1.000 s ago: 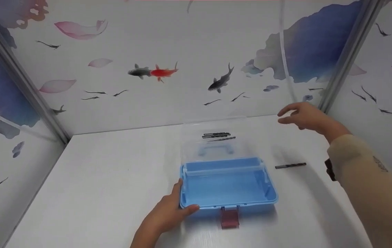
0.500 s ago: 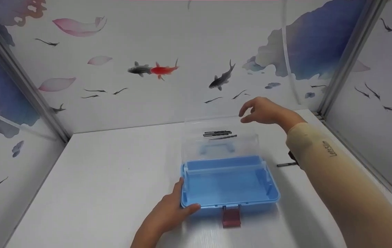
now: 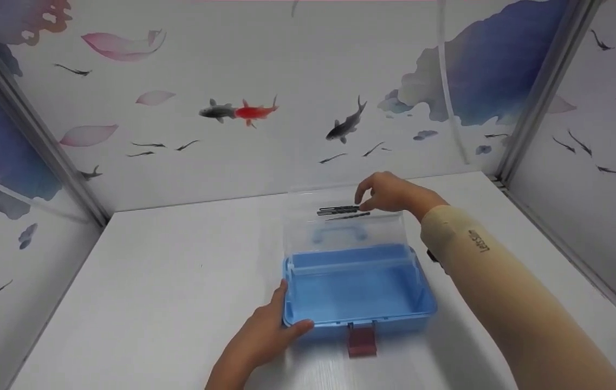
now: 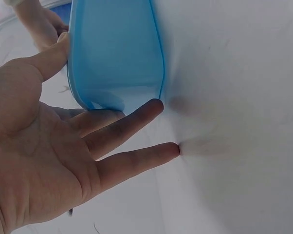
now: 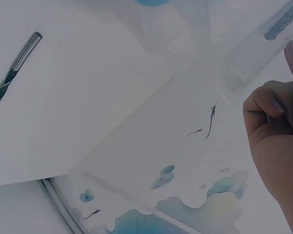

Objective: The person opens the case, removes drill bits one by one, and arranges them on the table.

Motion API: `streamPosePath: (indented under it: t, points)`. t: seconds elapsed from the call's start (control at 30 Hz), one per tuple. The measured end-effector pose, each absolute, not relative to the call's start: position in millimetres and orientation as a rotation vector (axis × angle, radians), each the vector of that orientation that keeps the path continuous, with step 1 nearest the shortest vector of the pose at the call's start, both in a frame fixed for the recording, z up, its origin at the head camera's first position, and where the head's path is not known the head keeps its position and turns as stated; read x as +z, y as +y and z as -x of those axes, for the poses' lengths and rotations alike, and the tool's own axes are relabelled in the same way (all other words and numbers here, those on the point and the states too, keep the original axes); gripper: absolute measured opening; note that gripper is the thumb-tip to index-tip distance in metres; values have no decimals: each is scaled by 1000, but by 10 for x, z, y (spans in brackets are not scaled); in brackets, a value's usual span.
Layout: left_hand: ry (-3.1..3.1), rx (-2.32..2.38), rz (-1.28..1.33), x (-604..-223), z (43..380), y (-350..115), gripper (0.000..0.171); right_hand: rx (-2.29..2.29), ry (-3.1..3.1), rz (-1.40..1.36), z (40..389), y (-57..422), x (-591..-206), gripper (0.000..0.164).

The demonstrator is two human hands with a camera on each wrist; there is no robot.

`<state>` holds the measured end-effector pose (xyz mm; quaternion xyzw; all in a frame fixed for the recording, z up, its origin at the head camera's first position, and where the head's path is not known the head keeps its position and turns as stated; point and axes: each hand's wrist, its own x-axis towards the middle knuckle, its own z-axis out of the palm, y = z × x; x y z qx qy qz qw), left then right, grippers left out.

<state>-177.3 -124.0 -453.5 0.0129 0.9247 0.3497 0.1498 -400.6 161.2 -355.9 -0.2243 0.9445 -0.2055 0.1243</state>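
Note:
An open blue toolbox (image 3: 359, 320) stands on the table, its clear lid (image 3: 383, 234) laid back behind it. Several dark drill bits (image 3: 336, 210) lie in the lid. At the toolbox's front left corner is my left hand (image 3: 261, 333), thumb on the rim and fingers along the side. In the left wrist view those fingers (image 4: 132, 165) are straight and spread. My right hand (image 3: 389, 192) is over the lid, thumb and index finger at the bits' right ends; contact is unclear. Its other fingers are bent in the right wrist view. One loose drill bit (image 5: 27, 58) shows there, hidden by my arm from the head view.
A dark red latch (image 3: 362, 341) hangs at the toolbox's front, and a light blue handle (image 3: 340, 233) shows through the lid. A painted wall (image 3: 232, 157) closes off the table's back edge, with metal posts (image 3: 543, 92) at the corners.
My right hand has moved left and down from beyond the table's right rear to the drill bits in the lid. The sleeve now covers the loose drill bit. My left hand stays put.

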Motion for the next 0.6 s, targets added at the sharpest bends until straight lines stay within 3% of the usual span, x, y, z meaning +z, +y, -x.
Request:
streamPosePath:
  t: [0.6]
  points:
    - [2623, 1048, -72, -4552, 1780, -1283, 110, -536, 2768, 681, 3981, 1535, -3619, 19]
